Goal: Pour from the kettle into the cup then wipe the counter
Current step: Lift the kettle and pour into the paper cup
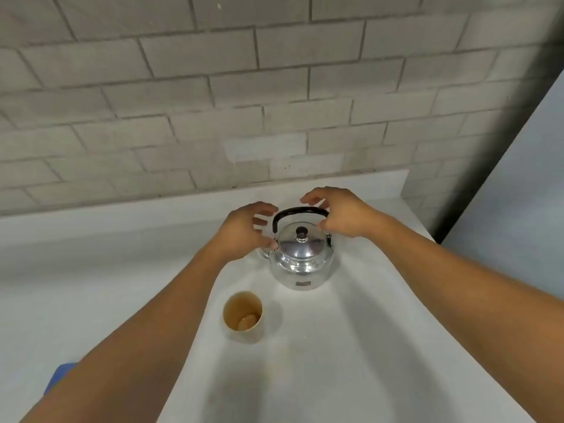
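Both hands hang spread by the shiny kettle [301, 260]: left hand [244, 230] hides its spout, right hand [341, 213] covers the black handle [297, 212] end. A blue thing [59, 375] peeks out behind the left arm.

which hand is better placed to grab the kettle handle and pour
Right. The right hand is open and curled right at the black handle of the kettle. The left hand, also open, sits lower, beside the kettle's left side. The cup stands upright nearer the camera, clear of both.
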Available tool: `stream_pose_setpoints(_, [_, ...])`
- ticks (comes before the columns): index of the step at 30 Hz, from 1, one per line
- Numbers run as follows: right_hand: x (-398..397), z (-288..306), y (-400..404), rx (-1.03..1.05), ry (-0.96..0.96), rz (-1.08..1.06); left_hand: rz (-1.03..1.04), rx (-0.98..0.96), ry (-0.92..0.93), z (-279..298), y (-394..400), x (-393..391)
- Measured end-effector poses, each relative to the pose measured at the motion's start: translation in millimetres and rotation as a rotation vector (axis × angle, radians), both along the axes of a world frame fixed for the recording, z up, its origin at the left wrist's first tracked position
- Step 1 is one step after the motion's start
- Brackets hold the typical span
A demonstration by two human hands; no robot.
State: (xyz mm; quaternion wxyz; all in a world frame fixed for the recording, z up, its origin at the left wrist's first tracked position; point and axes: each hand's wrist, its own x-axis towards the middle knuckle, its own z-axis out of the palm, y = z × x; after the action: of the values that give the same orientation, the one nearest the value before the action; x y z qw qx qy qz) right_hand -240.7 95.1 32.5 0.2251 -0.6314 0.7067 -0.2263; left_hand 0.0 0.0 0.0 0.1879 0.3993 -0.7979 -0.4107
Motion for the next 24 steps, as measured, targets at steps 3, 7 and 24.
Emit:
stream_pose_setpoints(3, [-0.4,-2.4,-8.7,0.064,-0.01,0.013,-0.029,0.01,-0.043,3.3,-4.5,-12.0])
stream_pose_setpoints(7, [2.3,-10.1,-16.9,0.016,-0.093,-0.038,-0.008,-0.056,-0.067,4.7,-9.6,-24.4])
stream_pose_setpoints(24, [18.0,-8.7,2.8,-0.178,-0.277,-0.077,0.017,-0.096,0.063,14.3,-8.1,-16.7])
